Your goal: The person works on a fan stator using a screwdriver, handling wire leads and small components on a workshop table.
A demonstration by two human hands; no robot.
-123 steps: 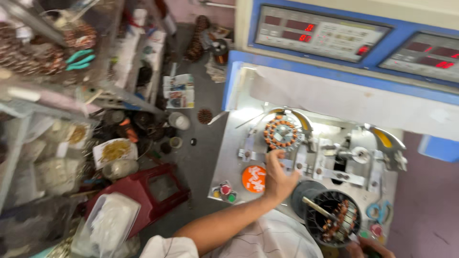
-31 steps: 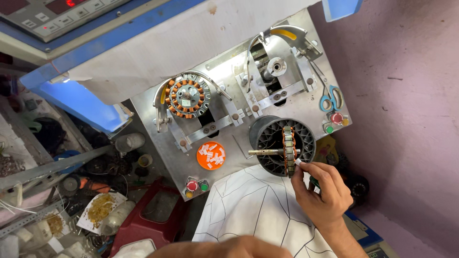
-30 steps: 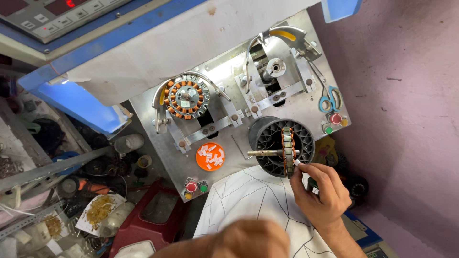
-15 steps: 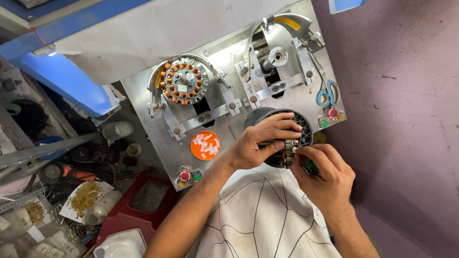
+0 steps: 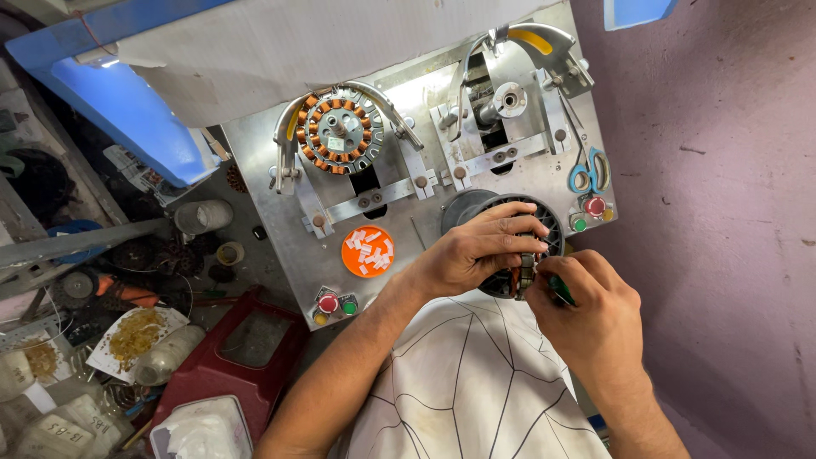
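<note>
Metal and copper show only in a sliver: the small stator core sits between both hands, mostly hidden by them, right over the black round fixture at the near edge of the steel plate. The left hand reaches in from the lower left, palm down, fingers curled over the core's top. The right hand comes up from below, fingers pinched on the core's side; something green beneath them is hard to make out. Beyond the fixture stand a wound stator, an orange dish and blue scissors
</note>
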